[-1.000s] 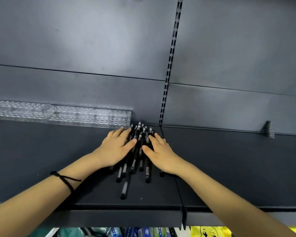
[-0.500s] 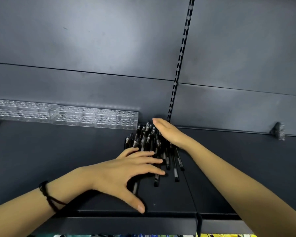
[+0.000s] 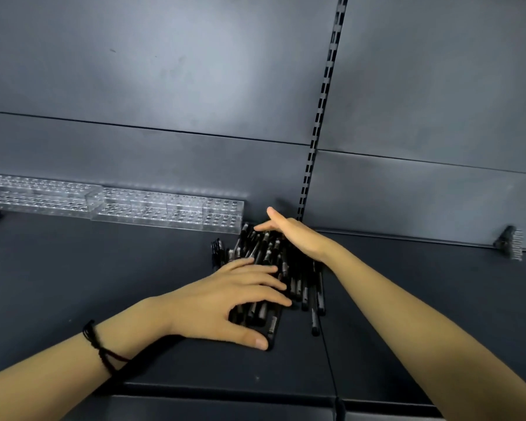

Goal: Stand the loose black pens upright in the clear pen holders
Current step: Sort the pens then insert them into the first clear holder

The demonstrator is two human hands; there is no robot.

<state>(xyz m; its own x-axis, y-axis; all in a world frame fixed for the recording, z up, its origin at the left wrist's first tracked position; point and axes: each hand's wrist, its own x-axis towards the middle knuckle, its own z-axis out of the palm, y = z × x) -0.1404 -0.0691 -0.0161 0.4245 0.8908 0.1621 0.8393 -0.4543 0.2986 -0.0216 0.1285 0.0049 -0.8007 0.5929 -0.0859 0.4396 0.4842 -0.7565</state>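
A heap of several loose black pens (image 3: 268, 253) lies flat on the dark shelf (image 3: 104, 284), just right of the clear pen holders (image 3: 164, 208). The holders form a long row along the back wall and their holes look empty. My left hand (image 3: 225, 302) lies spread over the near end of the heap, fingers straight, thumb at the pens' front tips. My right hand (image 3: 292, 235) rests with straight fingers against the heap's far right side, near the wall. Part of the heap is hidden under both hands.
A slotted upright rail (image 3: 319, 117) runs down the back panel behind the heap. A small dark bracket (image 3: 509, 243) sticks out of the wall at the far right. The shelf's front edge (image 3: 225, 399) runs below my forearms.
My left hand slid back to the near end of the heap and spread out. My right hand moved to the heap's far end by the wall. The pens have bunched closer together.
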